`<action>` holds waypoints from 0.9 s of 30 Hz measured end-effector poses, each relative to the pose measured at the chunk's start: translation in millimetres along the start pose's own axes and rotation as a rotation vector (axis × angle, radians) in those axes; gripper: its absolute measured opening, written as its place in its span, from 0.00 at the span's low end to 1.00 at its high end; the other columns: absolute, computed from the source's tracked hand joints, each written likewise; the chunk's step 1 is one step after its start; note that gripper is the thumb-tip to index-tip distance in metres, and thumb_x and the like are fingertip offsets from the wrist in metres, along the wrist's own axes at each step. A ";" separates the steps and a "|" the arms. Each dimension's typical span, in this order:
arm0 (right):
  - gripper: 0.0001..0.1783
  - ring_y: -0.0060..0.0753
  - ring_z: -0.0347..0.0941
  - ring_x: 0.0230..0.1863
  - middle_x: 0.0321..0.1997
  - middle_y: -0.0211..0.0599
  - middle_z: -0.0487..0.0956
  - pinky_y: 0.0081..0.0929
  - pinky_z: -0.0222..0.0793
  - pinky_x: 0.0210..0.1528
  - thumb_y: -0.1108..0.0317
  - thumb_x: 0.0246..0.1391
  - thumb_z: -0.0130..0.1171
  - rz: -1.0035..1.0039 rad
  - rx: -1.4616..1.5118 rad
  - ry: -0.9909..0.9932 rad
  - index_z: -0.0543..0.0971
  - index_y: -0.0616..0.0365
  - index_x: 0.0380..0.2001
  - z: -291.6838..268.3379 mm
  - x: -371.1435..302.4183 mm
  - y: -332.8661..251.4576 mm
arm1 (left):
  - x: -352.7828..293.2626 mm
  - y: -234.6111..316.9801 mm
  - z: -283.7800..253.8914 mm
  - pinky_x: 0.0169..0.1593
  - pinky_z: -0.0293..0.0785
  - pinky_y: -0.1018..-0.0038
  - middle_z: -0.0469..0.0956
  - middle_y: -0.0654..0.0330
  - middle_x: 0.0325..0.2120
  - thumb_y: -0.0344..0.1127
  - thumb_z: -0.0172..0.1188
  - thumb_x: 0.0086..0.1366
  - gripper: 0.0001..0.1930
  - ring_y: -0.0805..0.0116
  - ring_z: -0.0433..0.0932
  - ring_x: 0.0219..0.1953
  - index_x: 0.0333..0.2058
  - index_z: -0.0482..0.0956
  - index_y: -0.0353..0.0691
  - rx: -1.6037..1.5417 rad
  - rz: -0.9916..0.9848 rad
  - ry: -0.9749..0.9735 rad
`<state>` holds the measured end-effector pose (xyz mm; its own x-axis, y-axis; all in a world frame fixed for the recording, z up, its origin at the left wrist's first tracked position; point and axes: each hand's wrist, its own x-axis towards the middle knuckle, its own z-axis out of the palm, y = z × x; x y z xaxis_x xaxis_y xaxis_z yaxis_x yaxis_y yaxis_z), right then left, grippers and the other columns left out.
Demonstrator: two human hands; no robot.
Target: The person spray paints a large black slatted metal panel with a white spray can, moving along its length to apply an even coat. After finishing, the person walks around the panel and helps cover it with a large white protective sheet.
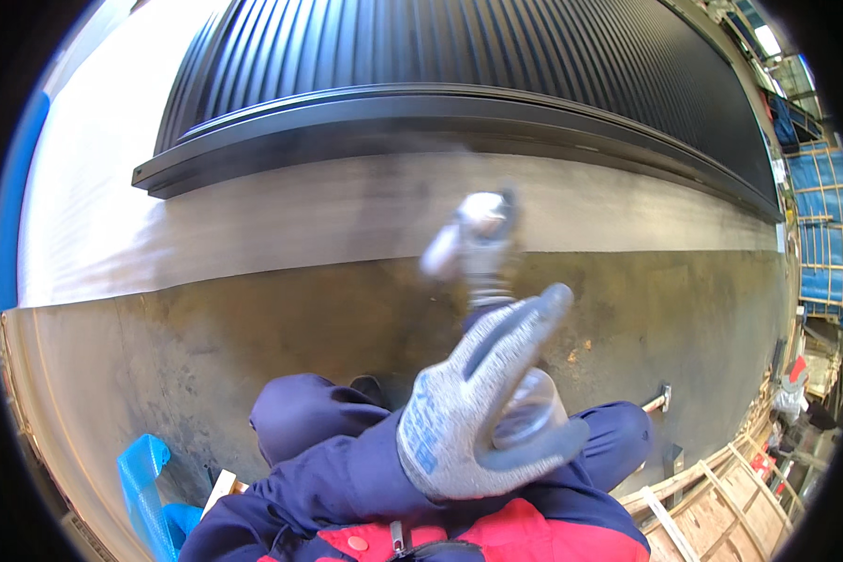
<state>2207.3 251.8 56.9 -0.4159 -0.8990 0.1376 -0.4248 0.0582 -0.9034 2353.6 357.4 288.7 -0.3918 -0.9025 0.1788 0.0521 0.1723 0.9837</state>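
Note:
My left hand, in a grey knit glove with darker coated fingers, is in front of my lap. Its fingers and thumb stretch wide apart. A clear, round plastic-looking thing shows in the gap between them; whether the hand touches it I cannot tell. Farther forward is my right hand, gloved too and smeared by motion, over the edge of a pale sheet. Something whitish blurs beside it, perhaps part of the glove or a cloth. Beyond lies a dark ribbed panel with a black frame.
A hammer-like tool is on the concrete floor, right of my knee. Wooden crate framing stands at lower right. Blue bubble wrap and a timber piece are at lower left. Blue-wrapped stacks stand at far right.

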 end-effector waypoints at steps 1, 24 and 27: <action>0.52 0.42 0.77 0.61 0.63 0.50 0.78 0.39 0.77 0.63 0.73 0.51 0.78 0.216 0.126 0.118 0.61 0.58 0.75 -45.4 15.3 18.7 | 3.4 -3.9 7.9 0.58 0.78 0.66 0.74 0.43 0.63 0.34 0.77 0.56 0.48 0.55 0.83 0.53 0.73 0.63 0.30 -0.027 -0.067 -0.017; 0.52 0.48 0.64 0.76 0.77 0.48 0.67 0.40 0.58 0.78 0.73 0.48 0.76 0.203 -0.141 0.273 0.62 0.60 0.75 -508.0 22.1 -245.6 | 57.5 159.1 68.1 0.59 0.79 0.66 0.86 0.53 0.52 0.43 0.71 0.69 0.35 0.66 0.83 0.54 0.70 0.69 0.41 0.303 -0.710 -0.082; 0.52 0.48 0.64 0.76 0.77 0.49 0.66 0.40 0.58 0.78 0.73 0.48 0.76 0.156 -0.093 0.224 0.62 0.60 0.76 -548.8 15.6 -289.5 | 29.9 220.9 36.5 0.62 0.78 0.65 0.85 0.48 0.55 0.53 0.72 0.65 0.40 0.59 0.84 0.57 0.69 0.71 0.38 0.500 -0.868 0.001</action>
<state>1882.4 459.1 543.4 -0.6446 -0.7585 0.0955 -0.4092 0.2367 -0.8812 2319.9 382.9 510.7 -0.1101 -0.7950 -0.5966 -0.6437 -0.4003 0.6522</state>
